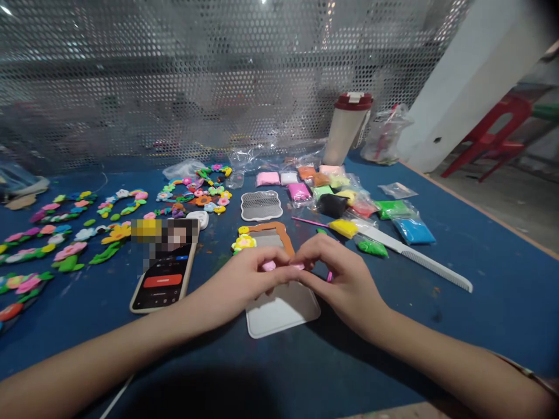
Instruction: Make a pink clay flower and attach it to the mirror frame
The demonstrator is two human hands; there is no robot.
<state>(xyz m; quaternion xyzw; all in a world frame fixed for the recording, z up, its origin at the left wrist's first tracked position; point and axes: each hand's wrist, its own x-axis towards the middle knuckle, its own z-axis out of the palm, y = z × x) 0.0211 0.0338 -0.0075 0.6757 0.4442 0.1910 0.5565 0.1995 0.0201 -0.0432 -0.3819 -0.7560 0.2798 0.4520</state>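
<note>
Here both hands are meeting over the middle of the blue table, and the step in hand looks like shaping: the left hand and the right hand are pinching a small piece of pink clay between their fingertips, just above a white mirror frame that is lying flat with an orange clay border and a yellow clay flower along its far end. Both hands are closing on that pink piece, the fingers curling inward and touching. By my reading, the piece is being formed as another ornament for the frame, so the next move is calling for a light, even squeeze and then careful seating beside the orange edge without flattening the flower. A phone is lying just left of the frame, finished flower garlands are spreading further left, bagged clay packets and a white comb are lying beyond and to the right. The pink piece's shape is mostly hiding behind the fingers, the frame's middle is covered by the hands, and part of the phone screen is blurred.
</note>
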